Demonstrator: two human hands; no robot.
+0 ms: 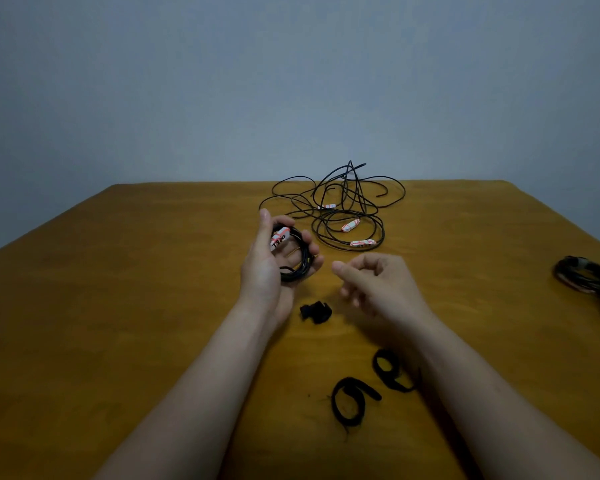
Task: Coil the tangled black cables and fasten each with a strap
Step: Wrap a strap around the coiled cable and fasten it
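Note:
My left hand (262,268) grips a small coil of black cable (300,266) with a white, red-marked label, held just above the table. A short way to its right hovers my right hand (378,282), fingers loosely curled and holding nothing. A tangle of black cables (340,206) with several white, red-striped tags lies beyond both hands near the table's far edge. Three black straps lie near me: a folded one (316,311) between my wrists, a looped one (349,400) lower down, and another loop (390,370) partly hidden by my right forearm.
The brown wooden table (136,306) fills the lower view, with a plain grey wall behind it. A coiled bundle of dark cable (589,278) lies at the right edge, partly cut off by the frame.

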